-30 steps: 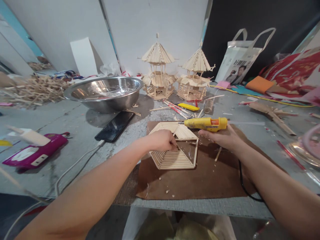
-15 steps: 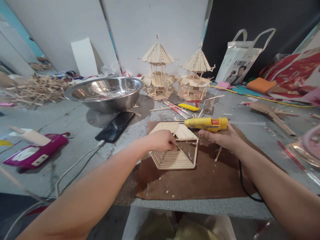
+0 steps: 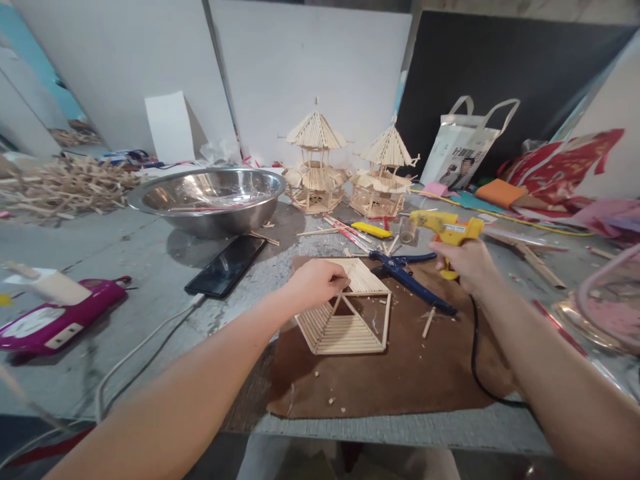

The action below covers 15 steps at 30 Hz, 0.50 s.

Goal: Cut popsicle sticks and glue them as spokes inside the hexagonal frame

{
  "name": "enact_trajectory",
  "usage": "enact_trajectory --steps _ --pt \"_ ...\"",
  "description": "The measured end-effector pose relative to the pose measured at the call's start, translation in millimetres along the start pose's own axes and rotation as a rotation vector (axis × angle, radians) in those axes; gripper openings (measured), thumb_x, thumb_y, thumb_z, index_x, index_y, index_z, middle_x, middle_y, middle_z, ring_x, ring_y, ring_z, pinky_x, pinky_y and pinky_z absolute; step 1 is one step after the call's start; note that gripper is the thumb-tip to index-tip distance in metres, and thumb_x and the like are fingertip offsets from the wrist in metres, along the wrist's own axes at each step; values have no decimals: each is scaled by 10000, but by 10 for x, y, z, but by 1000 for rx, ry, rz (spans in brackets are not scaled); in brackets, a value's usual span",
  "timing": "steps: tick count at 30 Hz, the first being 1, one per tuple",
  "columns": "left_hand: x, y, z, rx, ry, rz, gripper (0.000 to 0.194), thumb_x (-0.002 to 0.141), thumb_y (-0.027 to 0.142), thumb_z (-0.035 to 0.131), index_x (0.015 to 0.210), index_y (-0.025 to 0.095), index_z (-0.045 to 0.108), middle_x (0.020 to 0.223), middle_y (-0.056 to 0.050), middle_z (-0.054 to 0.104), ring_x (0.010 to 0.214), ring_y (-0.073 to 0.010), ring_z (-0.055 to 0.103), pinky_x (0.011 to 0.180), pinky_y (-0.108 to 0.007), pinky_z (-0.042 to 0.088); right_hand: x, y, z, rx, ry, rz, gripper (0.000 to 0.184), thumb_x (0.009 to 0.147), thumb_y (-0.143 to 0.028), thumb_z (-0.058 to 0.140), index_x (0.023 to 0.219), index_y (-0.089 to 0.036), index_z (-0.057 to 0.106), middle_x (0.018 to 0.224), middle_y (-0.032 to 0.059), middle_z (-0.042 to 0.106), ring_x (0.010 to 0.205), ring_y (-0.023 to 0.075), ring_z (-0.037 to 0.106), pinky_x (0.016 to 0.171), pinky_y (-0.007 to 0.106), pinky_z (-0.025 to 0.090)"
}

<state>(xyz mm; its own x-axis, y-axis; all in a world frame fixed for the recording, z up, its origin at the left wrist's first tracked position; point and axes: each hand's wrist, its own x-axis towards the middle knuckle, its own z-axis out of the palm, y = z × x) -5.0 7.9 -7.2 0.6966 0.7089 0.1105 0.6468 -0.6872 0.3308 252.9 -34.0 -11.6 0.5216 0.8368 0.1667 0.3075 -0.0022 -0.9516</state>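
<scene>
Tabletop (image 3: 145, 267), glue gun (image 3: 453, 231), left hand (image 3: 320, 281) possibly pinching

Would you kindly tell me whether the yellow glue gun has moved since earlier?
Yes: judged against the brown mat, the yellow glue gun has moved rightward and upward in view.

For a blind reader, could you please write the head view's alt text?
The right hand holds a yellow glue gun; the left hand is at a part-filled stick frame on a brown mat. Behind stand two stick towers.
</scene>
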Motion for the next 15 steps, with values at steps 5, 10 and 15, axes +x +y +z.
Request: enact_trajectory --steps 5,10,15 --pt "3 -57 31 98 51 -29 275 751 334 369 717 205 610 726 -14 620 663 -130 530 575 -218 336 436 100 -110 -14 -3 173 178 531 -205 645 640 -151 514 429 -53 479 328 52 395 323 183 352" --pt "0 -93 36 154 74 -47 291 761 356 351 698 208 593 724 -14 616 654 -140 531 552 -228 322 781 133 -121 -116 -8 250 192 549 -256 661 625 -138 530 468 -23 515 363 53 413 318 169 319" --pt "-20 -103 31 168 74 -51 297 766 352 343 704 203 593 722 -17 612 653 -134 526 546 -222 319 1067 340 -149 -195 -26 254 217 574 -309 646 581 -144 504 448 -15 511 389 75 466 352 182 373"
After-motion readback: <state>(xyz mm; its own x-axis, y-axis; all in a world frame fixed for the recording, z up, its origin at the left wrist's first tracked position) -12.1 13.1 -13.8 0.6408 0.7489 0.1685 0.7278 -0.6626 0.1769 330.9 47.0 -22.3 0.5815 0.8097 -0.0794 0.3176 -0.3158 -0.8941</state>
